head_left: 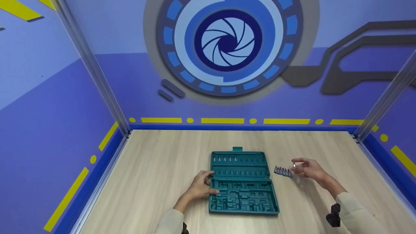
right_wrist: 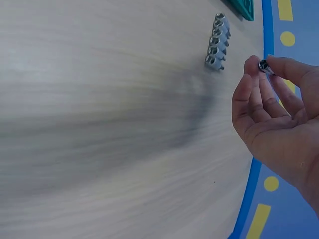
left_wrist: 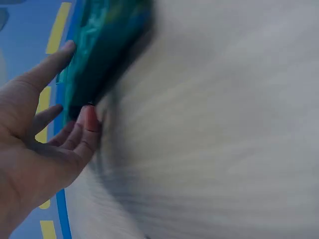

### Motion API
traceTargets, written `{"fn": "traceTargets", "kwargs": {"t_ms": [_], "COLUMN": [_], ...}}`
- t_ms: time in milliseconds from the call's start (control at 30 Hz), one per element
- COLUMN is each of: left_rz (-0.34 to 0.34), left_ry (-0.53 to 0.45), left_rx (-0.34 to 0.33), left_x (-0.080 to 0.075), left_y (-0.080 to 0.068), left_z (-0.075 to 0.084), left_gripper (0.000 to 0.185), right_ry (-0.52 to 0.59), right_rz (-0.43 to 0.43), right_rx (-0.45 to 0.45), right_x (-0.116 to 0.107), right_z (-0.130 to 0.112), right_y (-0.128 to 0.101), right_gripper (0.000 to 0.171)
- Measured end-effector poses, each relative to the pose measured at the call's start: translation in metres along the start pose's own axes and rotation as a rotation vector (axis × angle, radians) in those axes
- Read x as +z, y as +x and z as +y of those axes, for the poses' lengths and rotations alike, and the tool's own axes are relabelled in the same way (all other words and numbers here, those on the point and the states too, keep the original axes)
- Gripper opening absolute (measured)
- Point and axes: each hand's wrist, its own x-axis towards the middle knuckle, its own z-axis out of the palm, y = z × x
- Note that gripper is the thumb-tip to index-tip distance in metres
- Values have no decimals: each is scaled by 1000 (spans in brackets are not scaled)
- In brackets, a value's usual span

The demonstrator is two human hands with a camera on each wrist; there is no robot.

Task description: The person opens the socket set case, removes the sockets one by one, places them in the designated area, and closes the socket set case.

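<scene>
Fingertips of right hand pinch small silver socket beside row of sockets; left hand steadies teal plastic tool case on tabletop. Light pinch risks dropping it.

One green tool case, six sockets in a row, one socket in fingers.

The wooden surface lies bare to the left of the teal tool case, and also behind it up to the blue wall. On the case's left edge rests the left hand. At the right, the row of small sockets stands near the case, and the right hand hovers just beside this row, pinching one socket.
</scene>
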Motion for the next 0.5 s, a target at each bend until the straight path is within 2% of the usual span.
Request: {"fn": "traceTargets", "kwargs": {"t_ms": [67,133,267,367,500], "left_rz": [1,-11,-71,-111,-152], "left_ry": [42,42,-87,-179,-212], "left_rx": [8,2,-88,-129,-110], "left_x": [0,-1,-7,-13,-15], "left_y": [0,1,1,0,-2], "left_z": [-1,-1,-1,-3,-5], "left_gripper": [76,75,78,79,80], "right_ry": [-2,-2,-27,-28,-20], "right_rz": [-2,-9,-17,-26,-26], "right_rx": [-5,-13,-9,-10,-3], "right_x": [-2,-3,-5,-6,-5], "right_z": [3,7,13,17,23], "right_y": [-2,-4,-7,-9,-11], "right_gripper": [49,49,48,49,49]}}
